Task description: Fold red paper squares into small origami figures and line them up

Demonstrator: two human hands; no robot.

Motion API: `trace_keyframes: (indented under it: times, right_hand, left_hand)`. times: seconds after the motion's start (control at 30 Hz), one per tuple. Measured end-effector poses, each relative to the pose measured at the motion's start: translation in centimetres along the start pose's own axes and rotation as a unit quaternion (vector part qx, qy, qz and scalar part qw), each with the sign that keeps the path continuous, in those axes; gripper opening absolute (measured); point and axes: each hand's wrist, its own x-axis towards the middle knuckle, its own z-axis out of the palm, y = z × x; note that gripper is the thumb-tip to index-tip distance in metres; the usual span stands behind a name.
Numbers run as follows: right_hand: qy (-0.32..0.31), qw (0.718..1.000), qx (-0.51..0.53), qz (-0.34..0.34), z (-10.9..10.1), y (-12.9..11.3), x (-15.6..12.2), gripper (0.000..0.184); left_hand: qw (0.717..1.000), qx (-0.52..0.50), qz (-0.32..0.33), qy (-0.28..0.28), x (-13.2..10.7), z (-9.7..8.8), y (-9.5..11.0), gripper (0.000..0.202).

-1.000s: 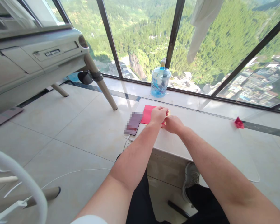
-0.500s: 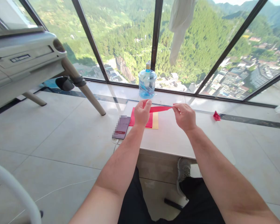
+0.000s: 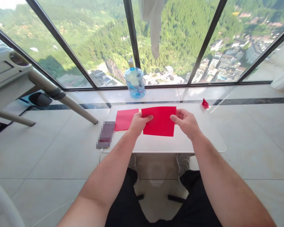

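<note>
Both left hand (image 3: 139,123) and right hand (image 3: 186,121) pinch one red paper sheet (image 3: 159,124), held between them above the table (image 3: 153,145). One paper stack (image 3: 125,119) lies toward the far-left corner, one smartphone (image 3: 106,135) near-left, one folded red paper (image 3: 205,103) far-right.

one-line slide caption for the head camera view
Both hands hold a red sheet over a white table, a blue water jug beyond.
</note>
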Motion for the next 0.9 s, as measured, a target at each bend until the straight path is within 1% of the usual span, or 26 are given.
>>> trace_keyframes:
  times: [0.07,0.1,0.2,0.27,0.37,0.43,0.5,0.53,0.67,0.77,0.9]
  right_hand:
    - [-0.046,0.998,0.018,0.043,-0.4,0.4,0.2,0.034]
    - [-0.05,0.997,0.016,0.057,-0.5,0.5,0.4,0.03]
    - [-0.009,0.997,0.009,0.074,-0.7,1.0,0.9,0.026]
    - [0.003,0.996,0.023,0.082,-0.7,1.2,1.1,0.025]
    - [-0.012,0.993,0.059,0.103,-0.5,1.2,1.1,0.026]
    - [-0.039,0.989,0.083,0.118,-0.2,1.1,0.9,0.028]
    - [-0.06,0.985,0.104,0.123,0.1,1.1,0.7,0.031]
    - [-0.063,0.984,0.113,0.122,0.3,1.1,0.6,0.033]
    - [-0.039,0.984,0.125,0.121,0.6,1.6,0.6,0.036]
    - [-0.057,0.98,0.138,0.135,0.7,1.8,0.5,0.037]
    - [-0.065,0.98,0.129,0.138,0.8,1.6,0.4,0.037]
  left_hand:
    - [0.999,-0.031,-0.012,-0.003,0.3,0.5,0.0,0.044]
    - [0.999,-0.039,-0.016,-0.009,0.4,0.7,0.0,0.046]
    - [0.998,-0.039,-0.023,-0.035,0.7,1.1,-0.1,0.049]
    - [0.998,-0.027,-0.028,-0.041,0.7,1.1,-0.1,0.05]
    - [0.999,-0.008,-0.036,-0.023,0.5,0.9,-0.3,0.048]
    - [0.999,-0.004,-0.035,-0.012,0.2,0.5,-0.4,0.047]
    - [0.999,-0.01,-0.029,-0.014,-0.1,0.2,-0.5,0.045]
    - [0.999,-0.014,-0.027,-0.019,-0.3,0.0,-0.5,0.044]
    - [0.998,-0.017,-0.034,-0.04,-0.8,-0.6,-0.5,0.045]
    - [0.999,-0.015,-0.034,-0.015,-0.7,-0.9,-0.6,0.041]
    - [0.998,-0.041,-0.038,-0.012,-0.6,-1.0,-0.4,0.034]
